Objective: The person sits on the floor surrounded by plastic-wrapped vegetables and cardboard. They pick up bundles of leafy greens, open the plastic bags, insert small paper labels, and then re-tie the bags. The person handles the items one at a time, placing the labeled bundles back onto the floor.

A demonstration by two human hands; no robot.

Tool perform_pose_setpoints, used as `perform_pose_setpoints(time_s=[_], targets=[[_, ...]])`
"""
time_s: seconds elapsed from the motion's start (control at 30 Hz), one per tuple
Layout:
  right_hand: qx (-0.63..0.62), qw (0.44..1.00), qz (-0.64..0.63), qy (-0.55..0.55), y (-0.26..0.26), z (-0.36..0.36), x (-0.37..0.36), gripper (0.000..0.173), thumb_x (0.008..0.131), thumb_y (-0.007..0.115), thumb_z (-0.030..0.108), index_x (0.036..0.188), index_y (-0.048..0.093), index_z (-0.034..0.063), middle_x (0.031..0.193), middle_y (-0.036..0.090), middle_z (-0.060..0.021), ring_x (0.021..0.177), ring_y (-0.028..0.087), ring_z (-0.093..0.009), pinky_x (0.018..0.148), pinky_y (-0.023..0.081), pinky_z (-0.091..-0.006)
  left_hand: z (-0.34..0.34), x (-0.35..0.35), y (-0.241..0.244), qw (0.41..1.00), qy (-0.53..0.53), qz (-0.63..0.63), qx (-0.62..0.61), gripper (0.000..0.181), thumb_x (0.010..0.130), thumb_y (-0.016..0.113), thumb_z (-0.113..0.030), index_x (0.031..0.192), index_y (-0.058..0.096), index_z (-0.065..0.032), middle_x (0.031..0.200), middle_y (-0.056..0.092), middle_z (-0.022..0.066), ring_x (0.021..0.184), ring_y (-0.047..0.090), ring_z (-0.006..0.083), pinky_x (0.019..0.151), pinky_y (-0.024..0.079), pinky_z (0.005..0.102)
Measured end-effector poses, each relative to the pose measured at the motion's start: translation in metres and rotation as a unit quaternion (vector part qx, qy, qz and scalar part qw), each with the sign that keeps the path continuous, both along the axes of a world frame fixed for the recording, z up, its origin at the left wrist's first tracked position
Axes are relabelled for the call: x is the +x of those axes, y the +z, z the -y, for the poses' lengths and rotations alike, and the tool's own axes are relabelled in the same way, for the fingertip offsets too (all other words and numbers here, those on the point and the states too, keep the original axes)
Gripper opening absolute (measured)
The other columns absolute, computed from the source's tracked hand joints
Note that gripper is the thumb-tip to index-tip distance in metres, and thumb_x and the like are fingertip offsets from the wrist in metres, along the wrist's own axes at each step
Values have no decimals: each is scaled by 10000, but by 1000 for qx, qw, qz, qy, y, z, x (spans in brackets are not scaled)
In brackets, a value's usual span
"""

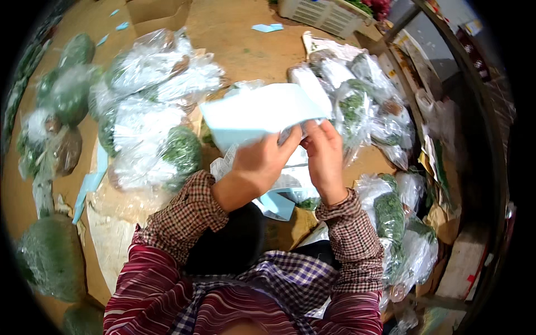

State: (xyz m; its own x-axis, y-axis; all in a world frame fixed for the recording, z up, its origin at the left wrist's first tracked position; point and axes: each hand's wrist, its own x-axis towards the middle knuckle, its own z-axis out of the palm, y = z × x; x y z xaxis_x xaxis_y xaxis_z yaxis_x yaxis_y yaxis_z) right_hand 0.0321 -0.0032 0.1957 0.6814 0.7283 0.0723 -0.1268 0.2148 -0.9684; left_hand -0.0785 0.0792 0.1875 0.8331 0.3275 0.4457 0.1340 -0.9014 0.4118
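Observation:
Before my chest, my left hand point(260, 162) and my right hand point(325, 158) come together at the lower edge of a pale blue sheet point(261, 111), which looks like label backing paper. The thumb and fingers of each hand pinch this edge; glare bleaches much of the sheet. Below it hangs a strip of white printed labels point(295, 178), partly hidden by my hands. A folded blue tail point(279, 206) of the backing curls beneath. Bagged greens point(309, 204) show under the strip.
Clear plastic bags of leafy greens point(182, 146) pile up at the left. More bagged greens lie at the right point(354, 104) and lower right point(387, 209). A white plastic crate point(322, 16) and a cardboard box point(157, 14) stand at the back. Blue paper scraps point(268, 28) lie about.

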Motion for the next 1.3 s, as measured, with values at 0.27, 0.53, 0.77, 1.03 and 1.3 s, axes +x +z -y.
perform_pose_setpoints(time_s=[0.27, 0.53, 0.77, 1.03, 1.3], targets=[[106, 981, -111, -118, 12, 34, 22, 247, 840, 469, 99, 1059, 488, -11, 973, 567, -71, 875, 545, -129, 736, 452, -247, 12, 5, -15, 963, -116, 191, 152, 387, 608, 536, -69, 992, 568, -29, 692, 373, 48, 569, 452, 140, 463, 381, 246], [169, 972, -103, -122, 19, 46, 41, 245, 849, 468, 115, 1062, 485, -4, 1034, 553, -63, 921, 541, -149, 799, 437, -290, 14, 3, -11, 956, -133, 186, 182, 402, 608, 539, -63, 1008, 577, -47, 708, 383, 48, 569, 449, 135, 469, 373, 240], [168, 970, -58, -165, 24, 44, 45, 243, 855, 462, 130, 1060, 485, 3, 1035, 549, -62, 923, 537, -146, 813, 427, -281, 2, 9, -19, 959, -95, 204, 172, 353, 667, 538, -57, 1018, 574, -64, 729, 426, 50, 573, 453, 149, 484, 385, 256], [140, 886, 20, -441, -3, 107, 125, 230, 860, 466, 187, 981, 501, -6, 876, 569, -87, 736, 547, -156, 638, 457, -296, -107, -69, -73, 982, 178, 4, -62, 446, 653, 659, -93, 1063, 494, -33, 946, 509, 160, 818, 521, 299, 686, 434, 341], [-20, 965, -213, -150, -128, 278, 272, 256, 857, 465, 230, 873, 465, -26, 727, 550, -113, 608, 481, -186, 576, 402, -293, -107, -242, -171, 861, 89, -377, -330, 395, 630, 700, -222, 928, 551, -10, 919, 541, 155, 839, 541, 280, 708, 430, 359]])
